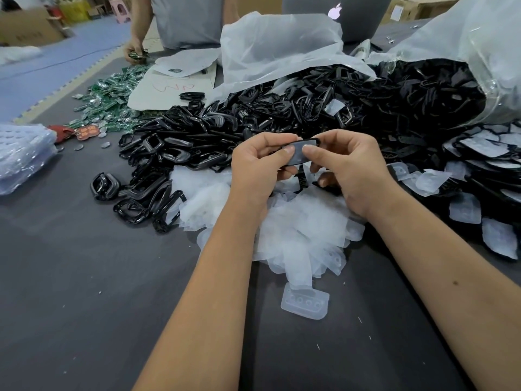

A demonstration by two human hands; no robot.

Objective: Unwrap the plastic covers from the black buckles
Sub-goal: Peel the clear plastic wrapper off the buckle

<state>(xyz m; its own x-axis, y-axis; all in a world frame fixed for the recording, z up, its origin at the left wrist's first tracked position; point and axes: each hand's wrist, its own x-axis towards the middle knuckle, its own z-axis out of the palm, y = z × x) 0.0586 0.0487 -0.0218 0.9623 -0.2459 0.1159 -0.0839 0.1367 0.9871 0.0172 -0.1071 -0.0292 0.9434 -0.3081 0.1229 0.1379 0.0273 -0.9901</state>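
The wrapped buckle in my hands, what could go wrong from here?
Both the left hand and right hand pinch the wrapped buckle right over the heap of peeled covers; if it slips, it may hide there. The unwrapped buckles lie touching that heap, so piles could mix.

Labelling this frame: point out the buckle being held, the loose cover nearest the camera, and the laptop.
held buckle [299, 152]: head view, its plastic-covered face between the thumbs.
loose cover [305, 303]: head view, centre of the sheet.
laptop [335, 11]: head view, lid logo.
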